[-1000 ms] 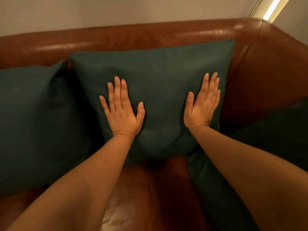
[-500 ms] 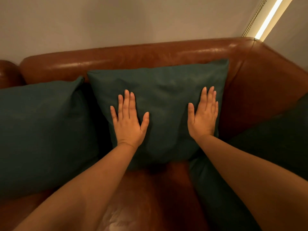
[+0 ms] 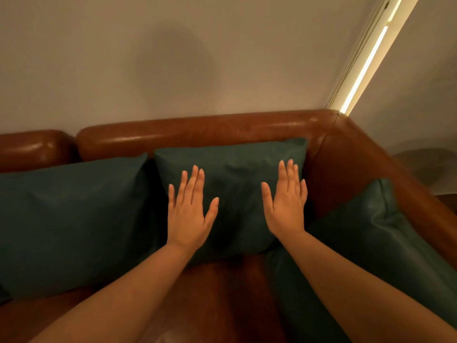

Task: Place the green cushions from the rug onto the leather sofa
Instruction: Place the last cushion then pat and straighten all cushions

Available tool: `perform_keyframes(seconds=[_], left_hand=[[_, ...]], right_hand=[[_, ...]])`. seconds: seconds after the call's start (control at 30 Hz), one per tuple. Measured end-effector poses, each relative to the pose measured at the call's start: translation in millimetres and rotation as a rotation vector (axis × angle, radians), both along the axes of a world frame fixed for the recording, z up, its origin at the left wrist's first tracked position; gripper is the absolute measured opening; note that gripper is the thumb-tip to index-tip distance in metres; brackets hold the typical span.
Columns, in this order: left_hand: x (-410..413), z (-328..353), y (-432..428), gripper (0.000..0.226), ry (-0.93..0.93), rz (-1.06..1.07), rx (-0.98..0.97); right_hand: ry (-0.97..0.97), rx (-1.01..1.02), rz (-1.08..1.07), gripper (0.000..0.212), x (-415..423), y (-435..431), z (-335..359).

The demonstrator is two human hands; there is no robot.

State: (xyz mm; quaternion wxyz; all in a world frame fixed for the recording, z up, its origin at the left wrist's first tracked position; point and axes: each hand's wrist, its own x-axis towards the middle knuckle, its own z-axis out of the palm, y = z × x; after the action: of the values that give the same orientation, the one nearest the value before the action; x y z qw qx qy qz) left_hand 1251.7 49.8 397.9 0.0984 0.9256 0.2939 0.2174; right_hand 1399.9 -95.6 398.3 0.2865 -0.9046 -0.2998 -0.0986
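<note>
A dark green cushion stands upright against the backrest of the brown leather sofa, near its right corner. My left hand lies flat, fingers straight, over the cushion's left part. My right hand is also flat with straight fingers over its right part; whether the palms still touch the fabric I cannot tell. A second green cushion leans on the backrest to the left. A third green cushion leans against the sofa's right armrest.
Bare leather seat shows between my forearms. A plain wall rises behind the sofa, with a lit vertical strip at the right corner. The rug is out of view.
The view has tilted up, showing more wall and the left backrest section. My hands have slid lower on the cushion and look drawn back from it. The cushion stays against the backrest.
</note>
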Motion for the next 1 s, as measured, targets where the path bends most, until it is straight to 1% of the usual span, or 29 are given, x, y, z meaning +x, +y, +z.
perform_keyframes(seconds=[0.13, 0.27, 0.43, 0.5, 0.67, 0.77, 0.9, 1.0], left_hand=[[-5, 41, -12, 0.069, -0.03, -0.015, -0.011], [-11, 86, -18, 0.066, -0.085, 0.018, -0.019], [-25, 143, -21, 0.053, -0.171, 0.008, 0.008], [-36, 166, -26, 0.051, -0.191, 0.015, 0.017], [-80, 212, -46, 0.055, -0.184, 0.077, 0.031], [-111, 232, -59, 0.059, -0.166, 0.125, 0.063], [-157, 256, -78, 0.063, -0.182, 0.215, 0.065], [-194, 264, -97, 0.059, -0.19, 0.278, 0.055]], right_hand=[[-0.017, -0.016, 0.006, 0.07, -9, -10, 45], [-0.024, -0.013, 0.028, 0.068, -24, -24, 90], [-0.114, -0.068, 0.085, 0.073, -39, -43, 143], [-0.114, -0.067, 0.103, 0.074, -47, -50, 164], [-0.097, -0.08, 0.166, 0.072, -81, -72, 209], [-0.108, -0.083, 0.218, 0.076, -105, -81, 230], [-0.072, -0.069, 0.291, 0.078, -140, -94, 252], [-0.052, -0.054, 0.337, 0.08, -164, -106, 261]])
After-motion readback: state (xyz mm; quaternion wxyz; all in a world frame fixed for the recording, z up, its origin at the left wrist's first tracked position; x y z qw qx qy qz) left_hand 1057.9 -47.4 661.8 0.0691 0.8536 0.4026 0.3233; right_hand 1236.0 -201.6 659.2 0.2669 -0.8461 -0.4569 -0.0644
